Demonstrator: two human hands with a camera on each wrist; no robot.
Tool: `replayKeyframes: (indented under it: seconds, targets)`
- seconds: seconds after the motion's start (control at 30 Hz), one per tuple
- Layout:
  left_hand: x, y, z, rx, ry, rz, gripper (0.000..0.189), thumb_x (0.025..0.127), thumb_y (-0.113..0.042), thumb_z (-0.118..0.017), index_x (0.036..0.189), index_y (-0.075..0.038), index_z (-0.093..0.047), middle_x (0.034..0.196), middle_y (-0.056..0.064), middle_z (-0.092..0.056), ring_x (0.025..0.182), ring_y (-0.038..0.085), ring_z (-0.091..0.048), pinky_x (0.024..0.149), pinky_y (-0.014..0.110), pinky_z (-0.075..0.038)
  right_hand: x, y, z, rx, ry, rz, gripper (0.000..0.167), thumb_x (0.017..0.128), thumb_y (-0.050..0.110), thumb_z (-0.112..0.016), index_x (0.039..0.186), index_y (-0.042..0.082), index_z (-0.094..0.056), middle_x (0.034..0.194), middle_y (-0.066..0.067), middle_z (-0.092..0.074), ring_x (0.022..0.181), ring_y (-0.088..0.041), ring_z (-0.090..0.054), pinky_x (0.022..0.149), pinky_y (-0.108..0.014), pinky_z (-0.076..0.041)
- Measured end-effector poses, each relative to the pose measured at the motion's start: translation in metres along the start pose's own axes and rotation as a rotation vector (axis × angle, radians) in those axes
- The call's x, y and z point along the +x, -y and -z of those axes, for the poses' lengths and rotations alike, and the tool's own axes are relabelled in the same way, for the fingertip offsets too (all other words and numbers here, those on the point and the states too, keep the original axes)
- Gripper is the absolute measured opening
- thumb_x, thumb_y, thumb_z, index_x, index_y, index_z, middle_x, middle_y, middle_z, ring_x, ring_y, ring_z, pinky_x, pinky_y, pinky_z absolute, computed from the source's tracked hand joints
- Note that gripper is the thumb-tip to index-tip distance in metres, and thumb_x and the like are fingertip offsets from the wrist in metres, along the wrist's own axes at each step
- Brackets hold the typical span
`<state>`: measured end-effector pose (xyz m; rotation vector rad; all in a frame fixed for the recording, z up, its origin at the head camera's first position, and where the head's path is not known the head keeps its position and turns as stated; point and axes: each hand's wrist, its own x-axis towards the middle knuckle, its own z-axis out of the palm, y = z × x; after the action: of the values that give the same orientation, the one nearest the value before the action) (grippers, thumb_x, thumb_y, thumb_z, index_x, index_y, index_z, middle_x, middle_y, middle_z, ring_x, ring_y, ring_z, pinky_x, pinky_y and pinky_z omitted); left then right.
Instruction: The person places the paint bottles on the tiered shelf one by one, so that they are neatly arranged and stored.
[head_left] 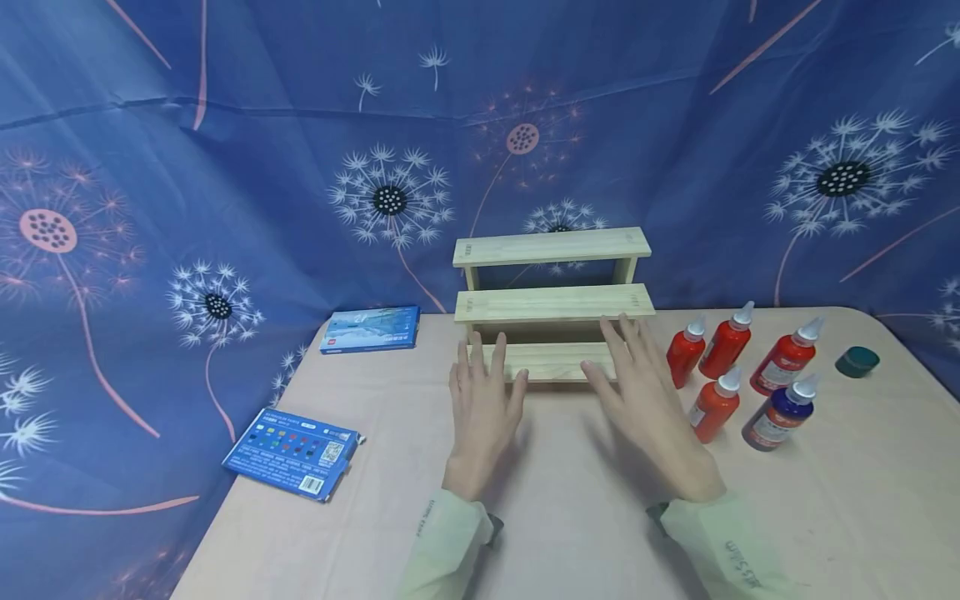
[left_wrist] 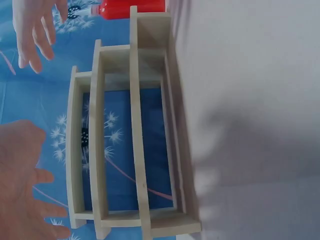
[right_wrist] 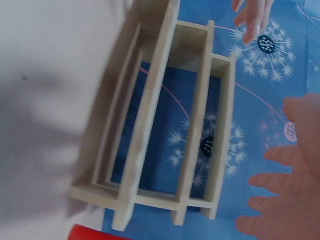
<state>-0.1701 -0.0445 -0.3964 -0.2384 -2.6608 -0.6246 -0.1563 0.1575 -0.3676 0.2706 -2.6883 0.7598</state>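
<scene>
Both hands are unloaded. The left hand [head_left: 480, 408] and the right hand [head_left: 637, 392] extend forward with fingers spread apart, palms facing down. A gap separates each hand from the wooden rack [head_left: 555, 304] in the wrist views. Light green sleeves [head_left: 723, 542] cover the forearms.

The rack stands upright on the table [head_left: 862, 500], directly ahead of the hands, near the far edge. It comprises three stepped boards, lowest at the front and highest at the rear, joined by side pieces.

To the right of the rack, five nozzle-capped bottles stand in a group. Rear row: three red bottles [head_left: 726, 346]. Front row: one orange-red bottle [head_left: 712, 410] and one dark blue bottle [head_left: 776, 419]. A small dark green container [head_left: 857, 362] sits to the right of the group.

To the left, two flat blue boxes lie apart: the rear box [head_left: 371, 330] bears a landscape print; the front box [head_left: 292, 452] shows colour swatches, a square code and a barcode. A blue cloth [head_left: 285, 217] with dandelion motifs hangs behind the table.
</scene>
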Motion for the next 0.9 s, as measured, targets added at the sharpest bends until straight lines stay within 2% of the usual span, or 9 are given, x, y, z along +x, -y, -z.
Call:
replayKeyframes:
  seconds: [0.17,0.43,0.6,0.9]
  targets:
    - [0.005,0.004,0.004,-0.023,-0.017,-0.002,0.058,0.101,-0.040,-0.048,0.150,-0.011,-0.038,0.156,0.025,-0.027,0.145,0.043,-0.019,0.117,0.060,-0.023,0.003,0.002,0.015,0.008,-0.030,0.014,0.069,0.098,0.038,-0.054,0.153,0.007,-0.028,0.157,-0.027,-0.023,0.147,-0.044,-0.010,0.115,-0.069,-0.014]
    - [0.009,0.012,0.010,-0.115,-0.001,0.053,0.059,0.101,-0.038,-0.047,0.151,-0.008,-0.035,0.157,0.024,-0.023,0.147,0.041,-0.014,0.119,0.059,-0.018,0.005,0.002,0.043,0.014,-0.060,0.003,0.070,0.099,0.044,-0.049,0.155,0.010,-0.024,0.159,-0.024,-0.020,0.149,-0.039,-0.006,0.112,-0.075,-0.011]
    - [0.012,0.018,0.012,-0.152,0.000,0.079,0.060,0.102,-0.037,-0.047,0.151,-0.006,-0.033,0.158,0.023,-0.022,0.148,0.040,-0.013,0.120,0.058,-0.017,0.005,0.000,0.060,0.011,-0.095,0.012,0.070,0.100,0.046,-0.046,0.155,0.010,-0.024,0.159,-0.023,-0.020,0.150,-0.037,-0.006,0.114,-0.072,-0.009]
    - [0.015,0.031,0.014,-0.200,-0.032,0.107,0.057,0.101,-0.035,-0.048,0.148,-0.004,-0.038,0.156,0.026,-0.025,0.147,0.040,-0.015,0.120,0.058,-0.018,0.000,-0.022,0.090,-0.027,-0.143,-0.062,0.070,0.100,0.040,-0.048,0.156,0.009,-0.018,0.160,-0.024,-0.016,0.149,-0.039,-0.003,0.111,-0.075,-0.007]
